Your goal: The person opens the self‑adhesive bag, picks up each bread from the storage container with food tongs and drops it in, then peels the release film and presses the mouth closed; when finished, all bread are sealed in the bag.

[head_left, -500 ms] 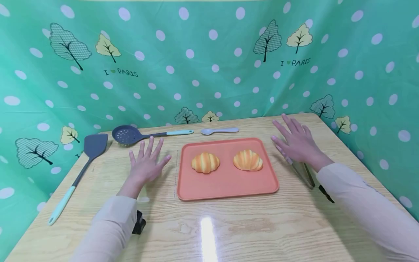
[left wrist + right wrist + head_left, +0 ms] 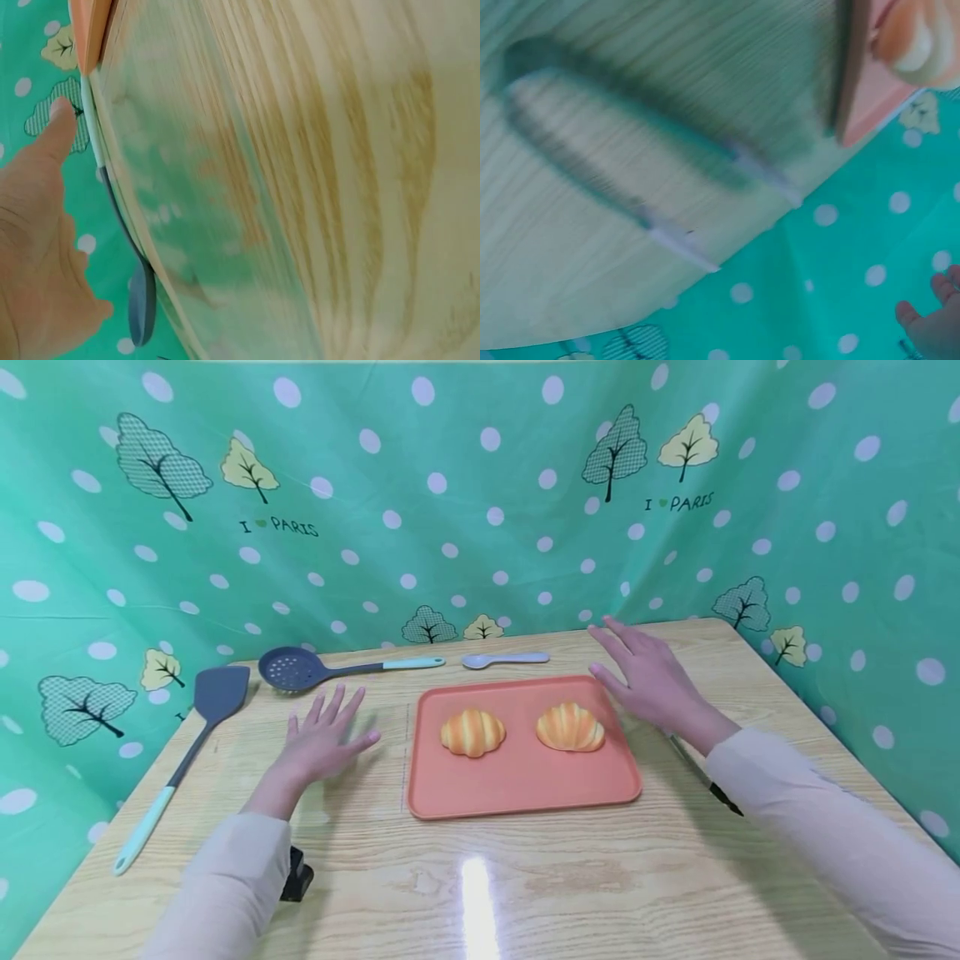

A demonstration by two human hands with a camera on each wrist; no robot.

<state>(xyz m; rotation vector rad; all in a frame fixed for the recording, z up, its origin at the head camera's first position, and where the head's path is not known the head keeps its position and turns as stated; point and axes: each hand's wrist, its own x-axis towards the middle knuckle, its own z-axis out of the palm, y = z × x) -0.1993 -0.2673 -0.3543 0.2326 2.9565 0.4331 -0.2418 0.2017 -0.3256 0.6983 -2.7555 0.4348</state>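
A pink tray (image 2: 525,789) lies mid-table with two croissants (image 2: 472,732) side by side on it. My left hand (image 2: 311,745) hovers left of the tray, fingers spread and nothing in them. Over the tray's far right corner, my right hand (image 2: 654,681) is held with fingers extended, also without anything in it. Beneath the right arm lie tongs (image 2: 682,246), spread apart on the table with pale tips; in the head view the hand and sleeve mostly hide them.
A dark skimmer (image 2: 288,669) with a mint handle and a small lilac spoon (image 2: 510,658) lie along the back edge. On the left is a dark turner (image 2: 222,689). A green polka-dot cloth (image 2: 480,460) hangs behind and beside the table.
My right hand has moved left, from above the tongs to the tray's far right corner. The left hand has drifted a little left and nearer. The objects have stayed put.
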